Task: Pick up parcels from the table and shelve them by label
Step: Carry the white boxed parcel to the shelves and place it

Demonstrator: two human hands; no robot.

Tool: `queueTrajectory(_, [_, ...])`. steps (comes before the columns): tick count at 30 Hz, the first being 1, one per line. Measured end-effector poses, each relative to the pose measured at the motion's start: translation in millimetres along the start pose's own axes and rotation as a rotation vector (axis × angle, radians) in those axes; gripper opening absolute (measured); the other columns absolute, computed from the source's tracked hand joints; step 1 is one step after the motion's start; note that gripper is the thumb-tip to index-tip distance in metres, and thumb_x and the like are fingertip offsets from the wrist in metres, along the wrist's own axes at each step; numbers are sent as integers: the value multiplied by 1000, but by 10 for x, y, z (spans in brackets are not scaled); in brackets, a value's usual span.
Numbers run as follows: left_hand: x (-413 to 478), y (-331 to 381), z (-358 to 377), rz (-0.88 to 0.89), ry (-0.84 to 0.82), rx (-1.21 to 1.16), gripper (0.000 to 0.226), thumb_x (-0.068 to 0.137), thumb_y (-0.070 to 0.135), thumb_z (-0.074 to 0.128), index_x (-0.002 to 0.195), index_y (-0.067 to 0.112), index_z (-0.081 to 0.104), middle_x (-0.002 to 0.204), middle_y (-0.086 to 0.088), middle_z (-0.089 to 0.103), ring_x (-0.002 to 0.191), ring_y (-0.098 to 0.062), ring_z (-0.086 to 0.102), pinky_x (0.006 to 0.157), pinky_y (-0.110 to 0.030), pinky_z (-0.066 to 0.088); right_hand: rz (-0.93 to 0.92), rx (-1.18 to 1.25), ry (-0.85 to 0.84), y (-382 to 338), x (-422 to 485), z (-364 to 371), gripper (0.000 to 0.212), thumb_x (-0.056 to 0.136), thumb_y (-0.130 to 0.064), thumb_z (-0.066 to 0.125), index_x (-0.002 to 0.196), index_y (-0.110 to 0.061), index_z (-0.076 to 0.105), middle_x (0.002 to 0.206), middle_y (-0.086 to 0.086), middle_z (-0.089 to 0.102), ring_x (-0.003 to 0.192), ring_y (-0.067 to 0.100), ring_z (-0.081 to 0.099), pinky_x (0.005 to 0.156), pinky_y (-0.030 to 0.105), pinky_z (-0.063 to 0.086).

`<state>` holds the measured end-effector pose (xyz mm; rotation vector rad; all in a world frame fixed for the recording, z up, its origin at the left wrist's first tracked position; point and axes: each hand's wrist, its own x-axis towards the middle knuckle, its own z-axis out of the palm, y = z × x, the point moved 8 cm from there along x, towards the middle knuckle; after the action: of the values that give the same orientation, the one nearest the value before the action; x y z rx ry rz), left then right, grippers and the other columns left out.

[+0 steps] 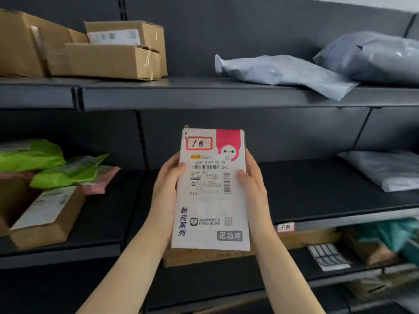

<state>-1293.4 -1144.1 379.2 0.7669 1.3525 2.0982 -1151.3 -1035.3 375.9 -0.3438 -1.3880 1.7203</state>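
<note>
A flat white parcel [210, 207] with a red-framed handwritten label, barcodes and a pink corner is held upright in front of the dark shelving. My left hand [166, 189] grips its left edge, thumb on the face. Along the right edge sits my right hand [251, 184], thumb also on the face. The middle shelf [317, 196] lies directly behind the parcel. A small red-framed shelf tag [286, 227] with matching handwriting is stuck on that shelf's front edge, just right of my right forearm.
Cardboard boxes [90, 51] and grey poly bags [294, 71] lie on the top shelf. Green bags [56, 168] and a box [45, 218] fill the middle shelf's left bay; a grey bag [385, 171] lies at its right. Boxes and a teal bag [390, 236] occupy the lower shelf.
</note>
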Motion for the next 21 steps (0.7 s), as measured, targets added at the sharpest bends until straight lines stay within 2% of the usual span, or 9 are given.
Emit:
queueTrajectory(4, [208, -71, -57, -82, 17, -2, 22, 93, 28, 59, 111, 39, 66, 103, 4, 80, 92, -16, 77, 64, -30, 62, 43, -36, 52, 103, 150, 35, 39, 96, -27, 56, 131, -42, 55, 116, -11, 75, 103, 16, 76, 72, 30, 63])
queueTrajectory(7, [419, -232, -80, -217, 28, -24, 20, 97, 25, 54, 111, 24, 68, 105, -10, 78, 92, -29, 76, 67, -40, 62, 180, -9, 97, 329, 345, 45, 40, 101, -25, 53, 140, -32, 52, 127, 4, 72, 111, 28, 72, 91, 50, 60])
queueTrajectory(9, [545, -365, -128, -333, 50, -60, 23, 95, 24, 54, 109, 15, 70, 93, -13, 78, 75, -27, 76, 55, -34, 59, 311, 30, 145, 541, 485, 31, 42, 100, -26, 51, 142, -22, 52, 132, 16, 68, 118, 39, 67, 102, 61, 50])
queueTrajectory(12, [744, -490, -203, -350, 85, 52, 28, 91, 14, 54, 115, 4, 66, 89, -14, 71, 66, -23, 69, 47, -26, 53, 490, 53, 196, 787, 700, 7, 43, 100, -25, 50, 140, -12, 54, 132, 24, 65, 116, 42, 64, 106, 60, 46])
queueTrajectory(13, [781, -525, -229, -358, 106, 65, 29, 91, 12, 55, 118, 3, 64, 89, -14, 69, 66, -22, 67, 44, -24, 52, 535, 70, 195, 836, 756, 11, 41, 100, -25, 50, 137, -10, 56, 127, 24, 68, 107, 40, 67, 102, 57, 51])
queueTrajectory(15, [855, -586, -268, -362, 143, 40, 31, 92, 11, 56, 122, 5, 63, 94, -15, 69, 67, -22, 67, 40, -22, 50, 587, 96, 165, 895, 868, 23, 31, 100, -25, 50, 124, -10, 63, 103, 19, 76, 83, 33, 73, 77, 47, 60])
queueTrajectory(17, [901, -604, -281, -352, 173, 17, 31, 92, 11, 58, 123, 9, 63, 101, -17, 69, 71, -23, 68, 39, -22, 51, 615, 90, 154, 948, 956, -5, 23, 99, -25, 51, 109, -12, 66, 80, 14, 78, 63, 28, 74, 56, 37, 59])
queueTrajectory(19, [940, -619, -296, -339, 209, -5, 29, 92, 12, 60, 121, 13, 64, 102, -16, 70, 73, -23, 69, 41, -23, 52, 605, 76, 139, 980, 1034, -31, 20, 99, -25, 51, 104, -13, 66, 76, 12, 77, 60, 26, 73, 52, 35, 58])
queueTrajectory(21, [957, -619, -309, -340, 214, 8, 25, 91, 14, 61, 116, 16, 65, 98, -13, 72, 74, -22, 70, 43, -24, 53, 606, 64, 126, 999, 1065, -43, 21, 99, -27, 52, 107, -12, 66, 81, 12, 76, 66, 28, 72, 58, 38, 58])
